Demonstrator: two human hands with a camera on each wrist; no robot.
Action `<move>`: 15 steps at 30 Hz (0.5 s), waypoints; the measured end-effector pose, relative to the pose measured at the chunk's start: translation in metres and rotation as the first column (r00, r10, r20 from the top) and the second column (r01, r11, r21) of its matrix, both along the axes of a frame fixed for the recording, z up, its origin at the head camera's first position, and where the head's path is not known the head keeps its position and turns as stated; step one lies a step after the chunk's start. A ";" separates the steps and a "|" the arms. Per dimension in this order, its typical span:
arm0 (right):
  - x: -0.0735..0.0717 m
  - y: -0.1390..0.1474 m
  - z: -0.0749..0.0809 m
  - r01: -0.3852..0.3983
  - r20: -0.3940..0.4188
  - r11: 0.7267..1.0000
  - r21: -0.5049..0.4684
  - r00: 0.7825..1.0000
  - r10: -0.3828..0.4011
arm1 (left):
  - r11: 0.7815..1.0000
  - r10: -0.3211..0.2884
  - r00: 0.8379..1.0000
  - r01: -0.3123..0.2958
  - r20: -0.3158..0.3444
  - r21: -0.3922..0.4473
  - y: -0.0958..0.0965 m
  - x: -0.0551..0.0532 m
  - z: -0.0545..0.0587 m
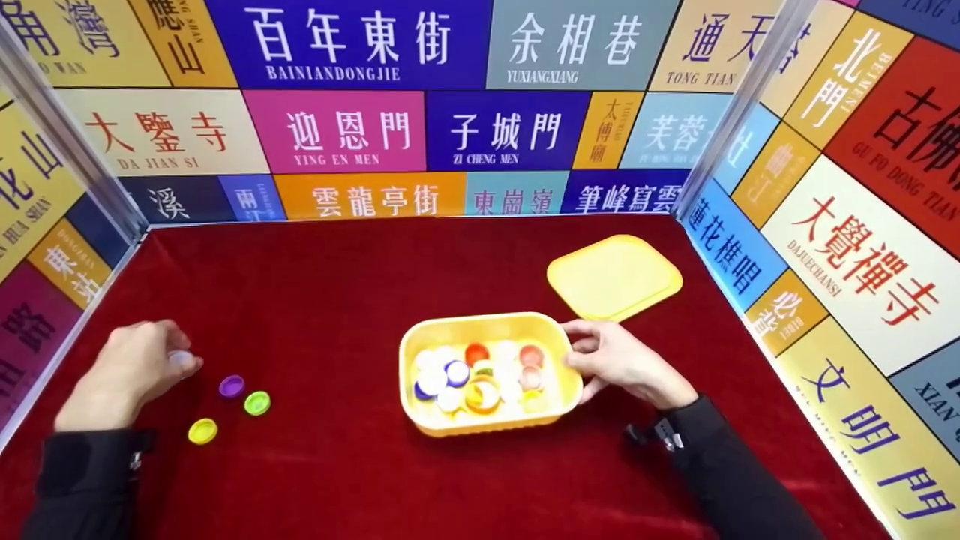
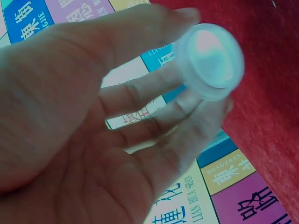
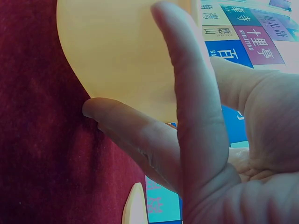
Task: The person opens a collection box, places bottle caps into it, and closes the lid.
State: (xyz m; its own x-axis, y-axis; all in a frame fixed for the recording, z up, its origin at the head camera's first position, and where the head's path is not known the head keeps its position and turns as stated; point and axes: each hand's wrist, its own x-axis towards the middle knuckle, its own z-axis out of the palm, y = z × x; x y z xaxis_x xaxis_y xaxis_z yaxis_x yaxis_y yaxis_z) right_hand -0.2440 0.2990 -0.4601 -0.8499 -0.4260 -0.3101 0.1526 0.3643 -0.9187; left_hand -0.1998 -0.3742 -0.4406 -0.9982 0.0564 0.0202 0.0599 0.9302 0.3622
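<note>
In the left wrist view, my left hand (image 1: 131,367) pinches a translucent white bottle cap (image 2: 215,60) between the thumb and fingers. It is at the left of the table, beside a purple cap (image 1: 232,386), a green cap (image 1: 257,403) and a yellow cap (image 1: 202,431) lying on the red cloth. My right hand (image 1: 626,360) touches the right end of a yellow plastic box (image 1: 427,429), its fingers spread fairly straight along the outer wall (image 3: 121,56). Inside the box lie several bottle caps (image 1: 482,394) in white, red, blue and yellow.
A flat yellow lid (image 1: 615,276) lies behind the box at the right. Dark red cloth (image 1: 300,300) covers the table. Panels with coloured name signs (image 1: 360,45) stand along its back and both sides.
</note>
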 end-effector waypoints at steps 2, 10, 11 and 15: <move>0.000 0.000 0.000 0.003 0.001 1.000 -0.001 1.000 -0.003 | 1.000 -0.004 0.999 0.005 -0.039 0.020 0.007 -0.001 0.000; 0.001 0.000 0.001 0.006 0.004 1.000 0.006 1.000 -0.006 | 0.999 -0.013 0.985 0.019 -0.170 0.037 0.039 -0.003 0.000; 0.001 0.000 0.001 0.006 0.004 1.000 0.006 1.000 -0.006 | 0.999 -0.020 0.980 0.028 -0.196 0.039 0.045 -0.004 0.000; 0.000 0.000 0.001 0.009 0.003 1.000 0.006 1.000 -0.009 | 0.996 -0.056 0.962 0.072 -0.267 0.051 0.071 -0.010 0.005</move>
State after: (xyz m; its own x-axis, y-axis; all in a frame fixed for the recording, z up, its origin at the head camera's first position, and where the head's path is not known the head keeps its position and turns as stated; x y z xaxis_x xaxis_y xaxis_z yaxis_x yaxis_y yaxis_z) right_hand -0.2436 0.2994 -0.4588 -0.8531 -0.4162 -0.3146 0.1584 0.3680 -0.9162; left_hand -0.2096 -0.3028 -0.4354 -0.9510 0.1102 0.2887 0.2196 0.8985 0.3801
